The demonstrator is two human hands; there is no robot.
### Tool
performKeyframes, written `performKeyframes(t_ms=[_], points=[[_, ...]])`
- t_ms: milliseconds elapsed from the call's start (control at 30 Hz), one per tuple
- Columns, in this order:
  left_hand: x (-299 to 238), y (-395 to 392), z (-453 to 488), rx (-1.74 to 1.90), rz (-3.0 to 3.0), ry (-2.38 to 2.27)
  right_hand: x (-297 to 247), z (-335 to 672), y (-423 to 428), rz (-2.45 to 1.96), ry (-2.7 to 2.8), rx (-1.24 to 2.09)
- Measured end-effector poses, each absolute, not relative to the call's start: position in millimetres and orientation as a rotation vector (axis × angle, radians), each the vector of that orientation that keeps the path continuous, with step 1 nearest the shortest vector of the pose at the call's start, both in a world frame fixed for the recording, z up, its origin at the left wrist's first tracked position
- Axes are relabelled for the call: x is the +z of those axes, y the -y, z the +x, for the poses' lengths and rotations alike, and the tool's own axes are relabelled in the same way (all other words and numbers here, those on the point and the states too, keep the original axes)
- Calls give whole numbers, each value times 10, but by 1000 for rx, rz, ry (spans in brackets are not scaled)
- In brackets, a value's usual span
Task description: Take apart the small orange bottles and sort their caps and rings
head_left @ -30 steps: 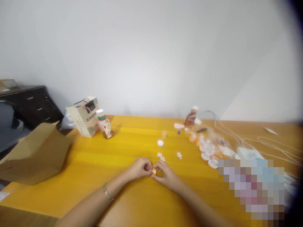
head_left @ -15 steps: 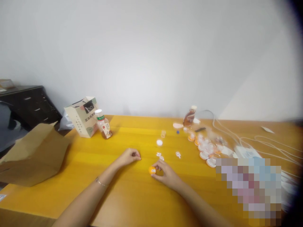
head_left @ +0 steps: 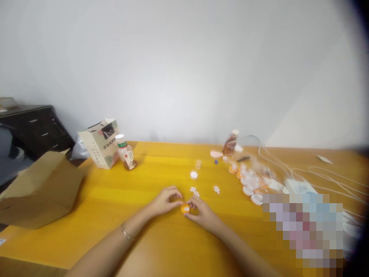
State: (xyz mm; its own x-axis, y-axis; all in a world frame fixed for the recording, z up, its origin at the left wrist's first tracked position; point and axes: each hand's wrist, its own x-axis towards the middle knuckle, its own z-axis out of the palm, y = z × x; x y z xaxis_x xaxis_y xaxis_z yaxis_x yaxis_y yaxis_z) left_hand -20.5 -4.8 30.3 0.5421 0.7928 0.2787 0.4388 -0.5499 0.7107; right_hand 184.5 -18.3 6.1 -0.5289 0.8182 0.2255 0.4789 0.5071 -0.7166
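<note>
My right hand (head_left: 201,213) grips a small round orange piece (head_left: 185,208) with whitish parts on its face, held between thumb and fingers just above the table. My left hand (head_left: 167,200) is at the left edge of this piece, its thumb and fingertips curled together in a pinch. Whatever those fingertips hold is too small to make out. Just beyond the hands lie white cut-out pieces (head_left: 195,191), with another white cut-out (head_left: 216,189) to their right. A white round disc (head_left: 193,175) and a small clear cup-like piece (head_left: 198,164) are farther back.
Several orange-and-white round pieces (head_left: 250,181) cluster at the right, near white cables (head_left: 276,161). A brown-liquid bottle (head_left: 230,144) stands behind them. At the left are a labelled bottle (head_left: 126,153), a paper gift bag (head_left: 100,144) and a brown paper bag (head_left: 43,188).
My left hand has moved right, up to the orange piece, and its fingers now meet its edge. My right hand stays in place, still holding the piece.
</note>
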Motion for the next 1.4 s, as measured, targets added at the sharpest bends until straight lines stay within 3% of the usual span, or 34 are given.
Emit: performKeyframes(t_ms=[700, 1400], points=[[133, 251, 116, 665, 2540, -1149, 30, 1852, 147, -1075, 2199, 797], [223, 67, -185, 721, 2943, -1166, 92, 1848, 179, -1055, 2192, 817]])
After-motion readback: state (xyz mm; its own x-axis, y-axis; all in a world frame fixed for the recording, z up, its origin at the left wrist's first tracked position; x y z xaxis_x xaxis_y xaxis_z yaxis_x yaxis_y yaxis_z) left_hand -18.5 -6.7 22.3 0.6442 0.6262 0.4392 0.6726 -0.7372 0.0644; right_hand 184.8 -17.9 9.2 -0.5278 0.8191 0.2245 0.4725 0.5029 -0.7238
